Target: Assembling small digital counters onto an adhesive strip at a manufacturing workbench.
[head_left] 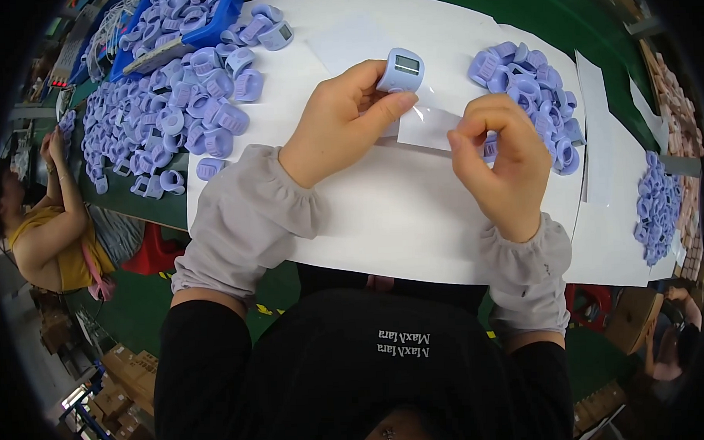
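My left hand (333, 124) pinches a pale lavender ring-shaped device (405, 80) between thumb and fingers. Its small grey display faces up. My right hand (509, 156) is closed, thumb against forefinger, at the right edge of a small glossy white sheet (426, 129). That sheet spans the space between my hands, just below the device. Close behind my right hand lies a heap of like lavender devices (545, 89). A larger pile (162, 122) of them spreads to the left of my left hand.
A white-covered table (383, 234) lies under my hands. At the far left a blue bin (225, 26) holds more devices. Another lavender pile (656, 209) sits at the far right. A person (53, 207) works at the left; another person (670, 333) is at the lower right beside a cardboard box (633, 319).
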A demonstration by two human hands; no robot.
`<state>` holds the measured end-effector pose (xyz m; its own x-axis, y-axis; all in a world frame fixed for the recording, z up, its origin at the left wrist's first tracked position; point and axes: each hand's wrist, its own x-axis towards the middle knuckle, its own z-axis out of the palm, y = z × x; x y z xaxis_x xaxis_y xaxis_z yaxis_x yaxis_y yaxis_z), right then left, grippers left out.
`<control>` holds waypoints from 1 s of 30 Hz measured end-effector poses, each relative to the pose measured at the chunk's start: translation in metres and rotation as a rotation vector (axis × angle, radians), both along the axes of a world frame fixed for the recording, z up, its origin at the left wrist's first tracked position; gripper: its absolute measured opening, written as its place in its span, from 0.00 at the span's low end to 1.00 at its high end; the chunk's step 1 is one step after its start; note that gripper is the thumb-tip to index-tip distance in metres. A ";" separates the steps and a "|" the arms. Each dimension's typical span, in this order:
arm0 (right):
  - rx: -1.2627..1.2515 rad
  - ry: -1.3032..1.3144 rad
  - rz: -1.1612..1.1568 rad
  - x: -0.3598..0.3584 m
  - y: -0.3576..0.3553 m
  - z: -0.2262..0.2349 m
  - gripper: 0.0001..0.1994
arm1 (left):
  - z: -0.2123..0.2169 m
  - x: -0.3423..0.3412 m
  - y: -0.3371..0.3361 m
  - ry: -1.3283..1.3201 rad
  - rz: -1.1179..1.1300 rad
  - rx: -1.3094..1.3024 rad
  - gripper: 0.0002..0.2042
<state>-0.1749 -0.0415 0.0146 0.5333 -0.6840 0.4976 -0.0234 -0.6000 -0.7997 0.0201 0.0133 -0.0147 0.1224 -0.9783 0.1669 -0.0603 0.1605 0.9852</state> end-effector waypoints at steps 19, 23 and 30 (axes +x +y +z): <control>-0.295 0.185 -0.187 0.010 0.008 -0.007 0.08 | 0.017 -0.008 0.005 0.069 0.034 0.082 0.12; -0.031 0.145 -0.041 0.006 0.008 0.003 0.07 | 0.014 -0.004 0.006 -0.016 -0.010 0.077 0.13; 0.273 -0.085 0.124 -0.005 -0.002 0.005 0.05 | 0.013 0.003 0.003 -0.316 -0.249 -0.161 0.12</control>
<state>-0.1796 -0.0432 0.0195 0.5853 -0.7311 0.3505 0.1100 -0.3567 -0.9277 0.0234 0.0162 -0.0021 -0.1953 -0.9300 0.3115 -0.2950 0.3586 0.8857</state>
